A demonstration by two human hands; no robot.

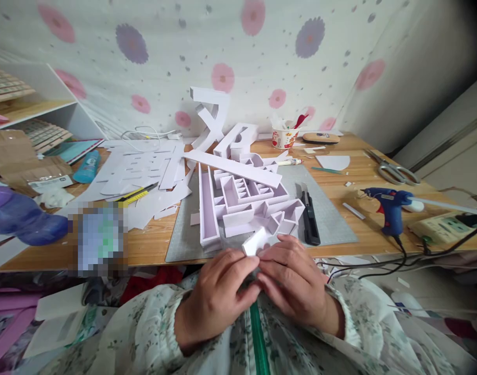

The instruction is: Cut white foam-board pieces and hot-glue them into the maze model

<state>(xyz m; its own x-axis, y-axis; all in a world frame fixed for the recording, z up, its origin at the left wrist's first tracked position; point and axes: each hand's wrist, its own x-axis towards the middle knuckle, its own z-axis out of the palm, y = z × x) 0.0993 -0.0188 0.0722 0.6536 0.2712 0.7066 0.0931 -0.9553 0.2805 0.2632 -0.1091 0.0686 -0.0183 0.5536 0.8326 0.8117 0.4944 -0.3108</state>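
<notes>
My left hand (218, 294) and my right hand (296, 284) meet at the near edge of the table, fingers pinched together on a small white foam-board piece (255, 242) that sticks up between them. Just beyond it, on a grey cutting mat (332, 219), stands a white foam-board model (242, 200) made of many small walled compartments, with a long white strip (234, 166) lying across it. A black utility knife (310, 219) lies on the mat right of the model.
A blue glue gun (390, 205) and scissors (392, 169) lie at the right, near a power strip (441, 226). White offcuts (144, 172) cover the left of the wooden table. A paper cup (285, 136) stands at the back, a purple bottle (15, 216) at far left.
</notes>
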